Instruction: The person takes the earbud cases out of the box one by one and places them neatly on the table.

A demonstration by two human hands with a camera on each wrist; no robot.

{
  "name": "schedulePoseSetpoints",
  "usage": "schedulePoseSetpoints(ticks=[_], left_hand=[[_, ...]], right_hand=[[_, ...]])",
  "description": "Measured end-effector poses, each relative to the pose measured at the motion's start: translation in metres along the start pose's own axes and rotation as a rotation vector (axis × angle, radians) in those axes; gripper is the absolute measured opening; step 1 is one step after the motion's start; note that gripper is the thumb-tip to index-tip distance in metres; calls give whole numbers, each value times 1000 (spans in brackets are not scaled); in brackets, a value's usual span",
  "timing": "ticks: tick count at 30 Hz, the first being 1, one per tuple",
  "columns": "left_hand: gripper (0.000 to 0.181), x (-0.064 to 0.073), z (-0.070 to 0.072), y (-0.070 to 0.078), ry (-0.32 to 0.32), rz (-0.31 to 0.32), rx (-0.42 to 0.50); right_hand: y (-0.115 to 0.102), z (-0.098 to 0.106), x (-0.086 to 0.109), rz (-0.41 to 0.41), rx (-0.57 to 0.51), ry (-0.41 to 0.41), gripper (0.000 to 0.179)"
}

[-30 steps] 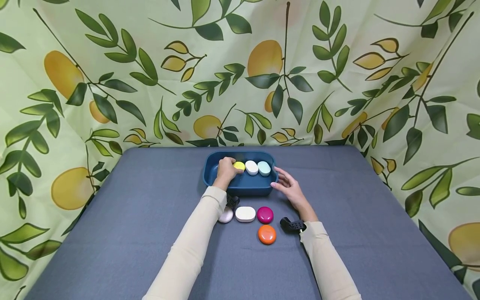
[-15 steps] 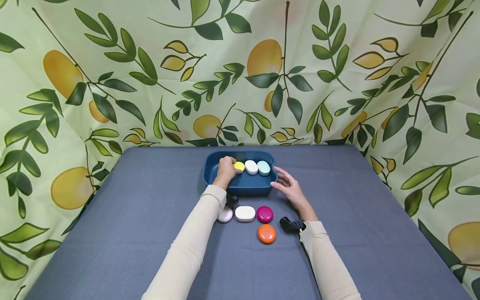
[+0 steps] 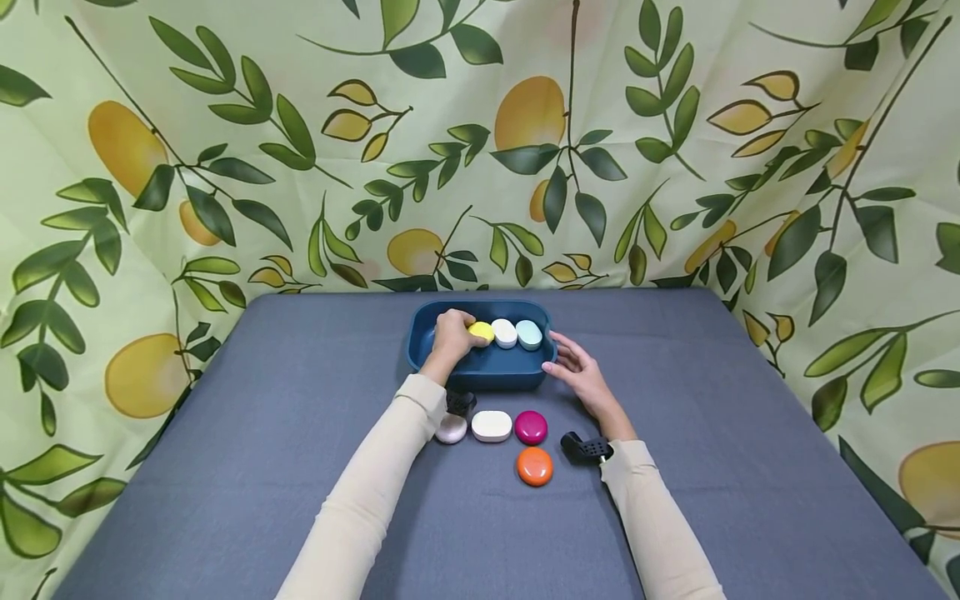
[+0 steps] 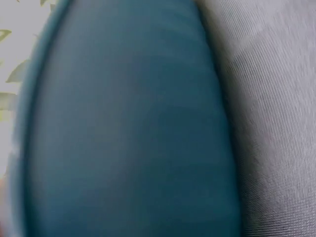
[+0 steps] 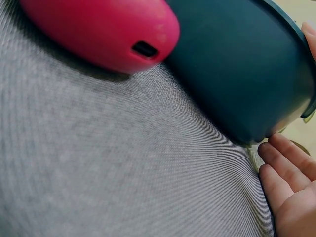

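In the head view, my left hand (image 3: pixel 452 337) reaches into a dark blue tray (image 3: pixel 506 381) and pinches a yellow rounded case (image 3: pixel 481 332) between thumb and fingers. A white case (image 3: pixel 504 333) and a pale blue case (image 3: pixel 529 335) lie to its right inside the tray. My right hand (image 3: pixel 583 379) is at the tray's right end, thumb near the front corner, fingers extended along the side. In the right wrist view, its fingers (image 5: pixel 284 170) lie against or very near the tray wall (image 5: pixel 237 64). The left wrist view shows only the tray's outer wall (image 4: pixel 133 118), blurred.
In front of the tray lie a pale pinkish case (image 3: pixel 451 429), a white oval case (image 3: pixel 492 427), a magenta case (image 3: pixel 531 427) and an orange case (image 3: pixel 535 467). A small port shows in the magenta case (image 5: pixel 113 29). A leaf-patterned cloth (image 3: pixel 450 167) hangs behind the grey-blue table (image 3: pixel 300 417).
My left hand and the yellow case have shifted very slightly up and right, and the left forearm slightly left. The right hand stays at the tray's end.
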State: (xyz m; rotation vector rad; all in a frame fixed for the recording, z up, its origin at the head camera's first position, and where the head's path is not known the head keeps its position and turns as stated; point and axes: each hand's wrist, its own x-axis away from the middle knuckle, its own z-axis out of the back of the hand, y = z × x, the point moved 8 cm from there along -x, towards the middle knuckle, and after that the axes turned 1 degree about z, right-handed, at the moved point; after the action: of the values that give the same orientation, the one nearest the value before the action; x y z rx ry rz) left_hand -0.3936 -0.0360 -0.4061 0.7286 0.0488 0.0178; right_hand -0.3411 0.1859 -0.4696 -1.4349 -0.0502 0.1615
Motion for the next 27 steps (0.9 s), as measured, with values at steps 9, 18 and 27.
schedulePoseSetpoints(ticks=[9, 18, 27], left_hand=[[48, 22, 16, 22, 1, -131, 60], [44, 56, 20, 28, -64, -289, 56], [45, 87, 27, 27, -98, -357, 136]], right_hand=[[2, 1, -1, 3, -15, 3, 62], [-8, -3, 3, -13, 3, -4, 62], [-23, -7, 10, -33, 19, -7, 62]])
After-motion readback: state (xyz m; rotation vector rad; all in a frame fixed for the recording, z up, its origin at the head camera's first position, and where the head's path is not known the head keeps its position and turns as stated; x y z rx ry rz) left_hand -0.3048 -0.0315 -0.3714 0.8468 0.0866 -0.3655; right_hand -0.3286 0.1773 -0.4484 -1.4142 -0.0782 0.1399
